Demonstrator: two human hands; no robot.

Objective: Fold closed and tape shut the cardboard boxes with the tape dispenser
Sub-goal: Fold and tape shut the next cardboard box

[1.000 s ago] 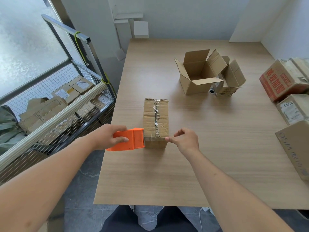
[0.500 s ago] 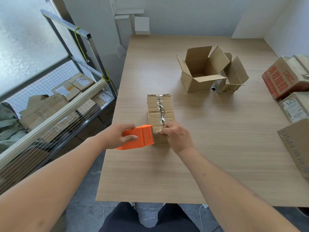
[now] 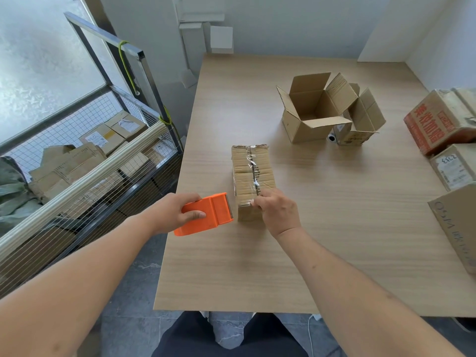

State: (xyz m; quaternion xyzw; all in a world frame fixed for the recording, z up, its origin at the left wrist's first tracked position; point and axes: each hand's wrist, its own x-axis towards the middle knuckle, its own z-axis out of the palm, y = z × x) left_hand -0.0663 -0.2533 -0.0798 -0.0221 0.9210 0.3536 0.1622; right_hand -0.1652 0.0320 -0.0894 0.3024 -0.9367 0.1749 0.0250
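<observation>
Here the left hand (image 3: pixel 177 212) grips the tape dispenser (image 3: pixel 206 215); the right hand (image 3: pixel 278 212), fingertips hidden, presses the taped box (image 3: pixel 251 176).

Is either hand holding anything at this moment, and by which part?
The left hand grips the orange tape dispenser by its body. The right hand presses its fingertips on the taped cardboard box at its near end.

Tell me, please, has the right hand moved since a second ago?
Yes. The right hand has shifted left onto the near end of the taped box; a second ago it was off the box's near right corner.
</observation>
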